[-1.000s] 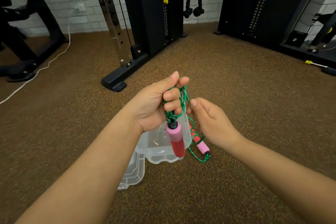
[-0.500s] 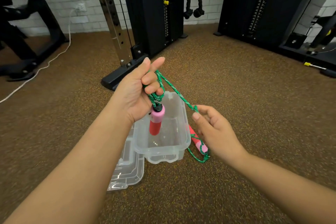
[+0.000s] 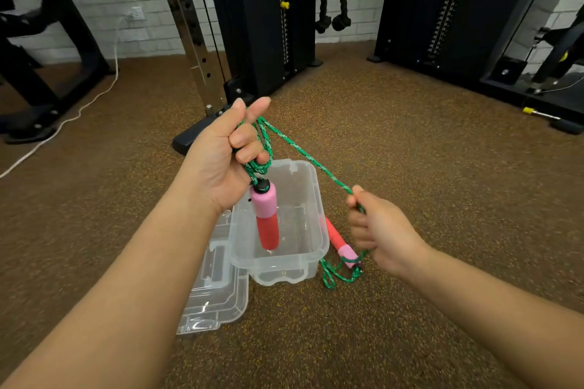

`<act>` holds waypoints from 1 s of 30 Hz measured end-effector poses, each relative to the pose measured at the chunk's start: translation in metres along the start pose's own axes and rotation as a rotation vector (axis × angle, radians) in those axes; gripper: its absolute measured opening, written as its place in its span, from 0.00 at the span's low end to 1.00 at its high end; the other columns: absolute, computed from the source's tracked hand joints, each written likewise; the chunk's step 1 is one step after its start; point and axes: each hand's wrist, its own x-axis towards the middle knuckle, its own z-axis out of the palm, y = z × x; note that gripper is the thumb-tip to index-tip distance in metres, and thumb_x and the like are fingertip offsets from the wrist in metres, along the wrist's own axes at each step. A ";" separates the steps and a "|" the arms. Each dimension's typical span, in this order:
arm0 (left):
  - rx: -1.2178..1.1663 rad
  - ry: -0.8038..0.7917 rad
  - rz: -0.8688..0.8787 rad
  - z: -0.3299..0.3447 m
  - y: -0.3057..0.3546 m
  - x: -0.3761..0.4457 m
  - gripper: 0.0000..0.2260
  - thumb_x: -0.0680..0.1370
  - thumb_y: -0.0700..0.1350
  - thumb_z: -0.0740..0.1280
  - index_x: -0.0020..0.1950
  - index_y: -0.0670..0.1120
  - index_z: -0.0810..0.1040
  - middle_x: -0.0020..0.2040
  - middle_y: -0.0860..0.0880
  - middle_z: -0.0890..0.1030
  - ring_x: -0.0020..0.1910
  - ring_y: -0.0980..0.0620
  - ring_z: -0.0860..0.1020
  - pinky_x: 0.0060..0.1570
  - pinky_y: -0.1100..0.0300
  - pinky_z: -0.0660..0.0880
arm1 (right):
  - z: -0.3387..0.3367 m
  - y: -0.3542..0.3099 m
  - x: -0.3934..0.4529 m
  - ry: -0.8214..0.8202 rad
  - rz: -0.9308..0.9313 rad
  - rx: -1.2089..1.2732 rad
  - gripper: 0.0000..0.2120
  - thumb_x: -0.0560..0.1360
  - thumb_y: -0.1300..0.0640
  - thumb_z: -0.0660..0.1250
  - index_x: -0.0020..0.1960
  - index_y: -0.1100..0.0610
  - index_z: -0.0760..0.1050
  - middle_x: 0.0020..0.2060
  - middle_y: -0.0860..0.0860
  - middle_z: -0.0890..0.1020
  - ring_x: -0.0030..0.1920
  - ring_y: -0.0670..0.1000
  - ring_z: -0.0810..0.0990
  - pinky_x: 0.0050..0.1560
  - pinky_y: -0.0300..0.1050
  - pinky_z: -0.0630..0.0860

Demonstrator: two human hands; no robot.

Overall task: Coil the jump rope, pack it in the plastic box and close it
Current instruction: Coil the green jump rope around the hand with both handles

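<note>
My left hand (image 3: pixel 226 155) is closed around several loops of the green jump rope (image 3: pixel 308 159). One pink and red handle (image 3: pixel 266 217) hangs from those loops over the open clear plastic box (image 3: pixel 311 249). From my left fingers the rope runs taut down to my right hand (image 3: pixel 377 230), which pinches it. The second pink and red handle (image 3: pixel 339 241) lies on the floor just right of the box, with a short loop of rope beside it. The clear lid (image 3: pixel 218 290) lies flat on the floor at the box's left front.
Brown speckled floor (image 3: pixel 410 148) all around. A black cable machine base (image 3: pixel 192 136) sits just behind my left hand. More black gym machines (image 3: pixel 458 9) stand at the back and right. A white cable (image 3: pixel 79 110) runs across the floor at left.
My hands have moved apart. The left hand rose with the coils and hanging handle; the right hand slid down and right along the rope, pulling a length taut.
</note>
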 end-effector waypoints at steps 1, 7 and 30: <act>0.001 0.002 0.002 0.000 0.000 0.000 0.13 0.81 0.51 0.58 0.52 0.46 0.80 0.21 0.54 0.63 0.20 0.58 0.61 0.30 0.65 0.66 | 0.000 0.001 -0.003 -0.012 -0.028 -0.118 0.15 0.82 0.51 0.54 0.44 0.54 0.75 0.23 0.45 0.61 0.20 0.43 0.55 0.18 0.35 0.52; -0.021 0.034 0.002 -0.003 0.001 0.002 0.13 0.81 0.51 0.58 0.51 0.46 0.80 0.21 0.55 0.63 0.20 0.58 0.61 0.29 0.65 0.66 | -0.001 -0.003 -0.015 -0.064 -0.395 -0.325 0.07 0.79 0.63 0.62 0.52 0.57 0.77 0.21 0.40 0.76 0.21 0.37 0.71 0.25 0.25 0.66; 0.053 -0.220 -0.160 0.036 -0.014 -0.012 0.16 0.81 0.51 0.57 0.56 0.43 0.79 0.23 0.54 0.65 0.21 0.58 0.63 0.30 0.63 0.69 | 0.030 -0.026 -0.007 -0.071 -0.561 -0.330 0.09 0.81 0.58 0.58 0.49 0.53 0.77 0.27 0.46 0.73 0.26 0.41 0.71 0.30 0.33 0.70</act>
